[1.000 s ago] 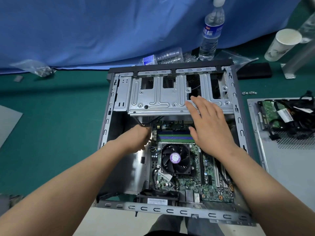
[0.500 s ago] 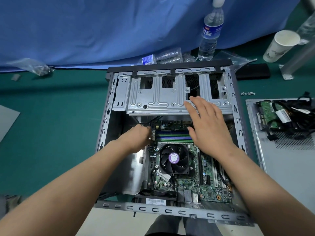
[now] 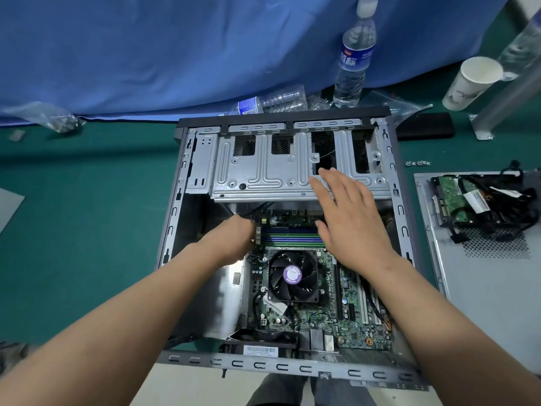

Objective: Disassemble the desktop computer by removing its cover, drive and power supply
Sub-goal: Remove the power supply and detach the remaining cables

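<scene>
Case (image 3: 187, 183) lying open on bench (image 3: 87, 215), cover (image 3: 483, 303) off at right. Right hand (image 3: 348, 221) resting flat on cage (image 3: 263, 177), fingers straight. Left hand (image 3: 234, 238) reaching beside motherboard (image 3: 322, 317), fingers hidden, grip unclear. Likely freeing cable (image 3: 251, 210); next needs steady pull.

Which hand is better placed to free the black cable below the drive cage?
Left. The left hand is already at the black cable under the drive cage; the right hand rests flat on that cage, apparently steadying it.
</scene>
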The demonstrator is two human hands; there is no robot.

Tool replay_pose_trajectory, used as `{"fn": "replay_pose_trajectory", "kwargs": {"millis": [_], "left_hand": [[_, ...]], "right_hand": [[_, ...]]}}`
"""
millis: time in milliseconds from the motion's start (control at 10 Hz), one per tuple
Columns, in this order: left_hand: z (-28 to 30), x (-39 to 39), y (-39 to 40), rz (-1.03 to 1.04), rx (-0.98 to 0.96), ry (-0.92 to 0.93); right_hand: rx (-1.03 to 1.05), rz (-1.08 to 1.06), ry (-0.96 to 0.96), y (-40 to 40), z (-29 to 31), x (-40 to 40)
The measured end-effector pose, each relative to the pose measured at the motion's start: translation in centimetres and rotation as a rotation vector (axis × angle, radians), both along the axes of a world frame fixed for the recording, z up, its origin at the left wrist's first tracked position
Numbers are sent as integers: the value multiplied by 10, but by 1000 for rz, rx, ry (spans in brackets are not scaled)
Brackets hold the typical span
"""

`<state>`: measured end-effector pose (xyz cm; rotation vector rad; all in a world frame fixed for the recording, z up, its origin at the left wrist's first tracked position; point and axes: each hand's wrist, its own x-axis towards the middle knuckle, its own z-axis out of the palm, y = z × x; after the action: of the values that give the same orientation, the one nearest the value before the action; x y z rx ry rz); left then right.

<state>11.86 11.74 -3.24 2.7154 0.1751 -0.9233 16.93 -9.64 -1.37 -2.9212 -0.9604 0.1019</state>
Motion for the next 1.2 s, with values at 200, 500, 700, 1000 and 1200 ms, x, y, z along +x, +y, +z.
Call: {"fn": "replay_pose_trajectory", "kwargs": {"millis": [200, 500, 700, 1000, 1200], "left_hand": [[-1, -2, 3, 40, -18, -5], [-2, -2, 1, 37, 14, 2], [1, -4, -3, 43, 20, 9], [1, 4, -11, 113, 91, -24], [-3, 2, -10, 30, 128, -20]], "right_hand": [[-6, -1, -4, 0, 0, 0], [12, -6, -6, 0, -1, 0], [11, -6, -5, 0, -1, 0], [18, -6, -3, 0, -1, 0], [23, -5, 1, 0, -1, 0]]}}
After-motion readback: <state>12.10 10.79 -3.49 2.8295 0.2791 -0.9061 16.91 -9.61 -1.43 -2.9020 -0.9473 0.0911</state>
